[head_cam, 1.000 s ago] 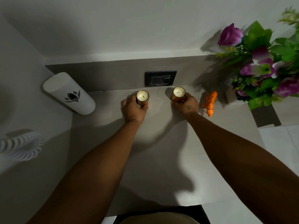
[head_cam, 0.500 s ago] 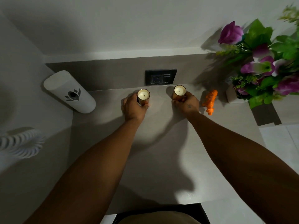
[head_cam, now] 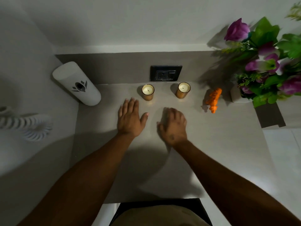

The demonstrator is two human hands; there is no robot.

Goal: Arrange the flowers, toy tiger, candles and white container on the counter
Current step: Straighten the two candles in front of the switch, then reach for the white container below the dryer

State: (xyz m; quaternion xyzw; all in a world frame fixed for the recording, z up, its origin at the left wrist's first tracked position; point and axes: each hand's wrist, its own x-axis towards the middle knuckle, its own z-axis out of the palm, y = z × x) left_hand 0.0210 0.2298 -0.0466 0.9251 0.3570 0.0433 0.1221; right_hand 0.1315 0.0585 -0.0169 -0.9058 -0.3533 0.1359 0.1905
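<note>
- A pale grey counter (head_cam: 211, 152) fills the middle of the frame, seen from above, with a darker grey upstand along its far edge.
- Purple and green flowers (head_cam: 267, 62) are seen at the upper right of the frame, standing in a small white pot (head_cam: 236, 97) at the right end of the counter.
- Two bare forearms are shown reaching up from the bottom of the frame.
- A white container (head_cam: 76, 84), a rounded cylinder marked with a dark emblem, is placed at the upper left, against the corner of the counter.
- The left hand (head_cam: 130, 118) is held flat and open at the centre of the frame, fingers spread; nothing is gripped.
- The right hand (head_cam: 174, 126) is seen just right of it, slightly blurred, fingers loosely curled and open; nothing is gripped.
- A dark wall socket (head_cam: 166, 73) is set into the upstand at the upper centre.
- An orange toy tiger (head_cam: 214, 99) is placed between the right candle and the pot.
- The left candle (head_cam: 147, 92), in a gold holder, is set upright below the socket, just beyond the left fingertips and apart from them.
- The right candle (head_cam: 183, 90), matching it, is set beside it with a gap between, well clear of the right hand.
</note>
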